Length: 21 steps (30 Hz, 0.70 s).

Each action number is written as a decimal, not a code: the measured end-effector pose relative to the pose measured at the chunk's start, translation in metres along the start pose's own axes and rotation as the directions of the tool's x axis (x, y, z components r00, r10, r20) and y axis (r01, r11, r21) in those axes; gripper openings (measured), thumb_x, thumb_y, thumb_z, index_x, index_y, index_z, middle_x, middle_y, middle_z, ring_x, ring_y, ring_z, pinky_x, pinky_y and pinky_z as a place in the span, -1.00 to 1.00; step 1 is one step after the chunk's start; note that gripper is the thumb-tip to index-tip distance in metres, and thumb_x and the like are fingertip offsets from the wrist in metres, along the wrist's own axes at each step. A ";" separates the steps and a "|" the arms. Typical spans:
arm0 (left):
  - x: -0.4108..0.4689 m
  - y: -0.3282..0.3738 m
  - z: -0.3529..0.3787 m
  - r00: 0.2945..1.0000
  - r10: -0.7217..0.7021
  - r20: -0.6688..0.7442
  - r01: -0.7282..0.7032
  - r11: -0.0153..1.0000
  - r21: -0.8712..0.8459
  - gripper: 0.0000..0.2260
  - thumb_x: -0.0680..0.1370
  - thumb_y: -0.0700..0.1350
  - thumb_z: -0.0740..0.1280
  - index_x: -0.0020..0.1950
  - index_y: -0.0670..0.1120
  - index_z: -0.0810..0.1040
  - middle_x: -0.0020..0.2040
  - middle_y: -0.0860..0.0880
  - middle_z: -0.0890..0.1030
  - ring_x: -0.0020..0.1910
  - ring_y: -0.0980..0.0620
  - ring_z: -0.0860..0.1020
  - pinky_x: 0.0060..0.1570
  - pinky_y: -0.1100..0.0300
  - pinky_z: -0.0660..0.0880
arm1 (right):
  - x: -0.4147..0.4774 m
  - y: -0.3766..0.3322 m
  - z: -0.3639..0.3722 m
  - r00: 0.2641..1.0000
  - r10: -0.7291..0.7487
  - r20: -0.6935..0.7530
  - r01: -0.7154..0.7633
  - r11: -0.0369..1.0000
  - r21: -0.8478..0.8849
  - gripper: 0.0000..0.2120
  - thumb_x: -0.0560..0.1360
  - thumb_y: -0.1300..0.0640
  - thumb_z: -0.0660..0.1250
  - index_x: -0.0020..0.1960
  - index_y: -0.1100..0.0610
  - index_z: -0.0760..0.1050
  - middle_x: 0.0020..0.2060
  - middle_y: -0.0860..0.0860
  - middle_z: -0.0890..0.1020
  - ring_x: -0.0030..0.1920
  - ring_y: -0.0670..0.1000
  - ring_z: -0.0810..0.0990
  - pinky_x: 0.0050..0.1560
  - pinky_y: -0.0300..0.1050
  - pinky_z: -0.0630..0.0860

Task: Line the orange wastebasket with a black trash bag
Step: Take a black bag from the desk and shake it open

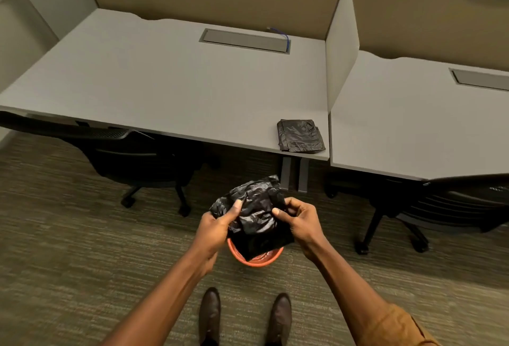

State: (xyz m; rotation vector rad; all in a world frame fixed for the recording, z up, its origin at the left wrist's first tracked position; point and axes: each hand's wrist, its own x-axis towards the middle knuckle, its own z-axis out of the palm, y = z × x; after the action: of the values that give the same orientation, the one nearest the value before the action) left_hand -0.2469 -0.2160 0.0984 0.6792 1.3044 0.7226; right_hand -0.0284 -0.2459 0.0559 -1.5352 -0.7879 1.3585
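Directly above the orange wastebasket point(254, 259), which stood on the carpet just ahead of two brown shoes point(210, 312), both hands held a crumpled black trash bag point(254, 213) — its lower edge hung over the basket's rim, hiding most of the opening. The left hand point(217, 226) had its fingers clenched on the bag's left side; the right hand point(298, 220) pinched the right side. Beyond the wastebasket, folded black bags point(300, 136) lay on the grey surface point(165, 84) — near its front right corner.

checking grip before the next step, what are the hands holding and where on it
Both hold the crumpled black plastic trash bag: left hand pinches its left edge, right hand its right edge.
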 end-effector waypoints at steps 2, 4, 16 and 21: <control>-0.001 0.005 -0.009 0.997 0.031 -0.068 -0.029 0.999 0.029 -0.82 0.70 -0.04 0.43 0.18 -0.07 0.78 0.08 -0.04 0.85 -0.04 0.21 0.80 -0.03 0.23 0.59 | -0.003 -0.001 0.002 1.000 -0.006 0.011 0.006 1.000 0.024 -0.78 0.60 0.36 0.42 0.22 0.21 0.69 0.06 0.12 0.81 0.09 0.10 0.80 0.08 -0.03 0.72; 0.000 0.010 -0.016 0.993 0.054 -0.102 -0.049 0.998 0.043 -0.81 0.70 -0.02 0.42 0.16 -0.08 0.79 0.04 -0.01 0.85 -0.01 0.20 0.79 -0.05 0.27 0.54 | -0.005 0.000 0.004 1.000 -0.018 0.010 0.017 0.999 0.038 -0.75 0.64 0.35 0.37 0.27 0.21 0.68 0.09 0.10 0.81 0.11 0.07 0.80 0.04 -0.12 0.71; 0.006 0.028 -0.027 0.958 0.174 -0.226 -0.180 0.984 -0.005 -0.87 0.54 -0.21 0.61 0.07 -0.09 0.79 -0.04 0.02 0.85 -0.05 0.14 0.81 -0.18 0.34 0.67 | 0.006 0.025 0.008 0.925 0.109 -0.363 -0.196 0.957 -0.212 -0.67 0.63 0.19 0.43 0.39 0.07 0.57 0.00 -0.05 0.74 0.14 0.04 0.72 0.07 -0.06 0.60; 0.006 0.028 -0.025 0.949 0.242 -0.202 -0.237 0.970 0.049 -0.83 0.49 -0.27 0.64 0.04 -0.09 0.78 -0.09 0.05 0.85 -0.07 0.14 0.82 -0.18 0.35 0.67 | -0.001 0.014 0.019 0.862 0.021 -0.507 -0.195 0.936 -0.293 -0.37 0.52 -0.18 0.53 0.45 0.05 0.43 0.09 0.00 0.70 0.21 0.08 0.66 0.22 0.11 0.59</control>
State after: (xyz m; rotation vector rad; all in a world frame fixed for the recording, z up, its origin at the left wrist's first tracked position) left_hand -0.2731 -0.1932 0.1134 0.8080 1.4360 0.9978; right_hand -0.0481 -0.2479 0.0440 -2.1164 -0.6253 0.8570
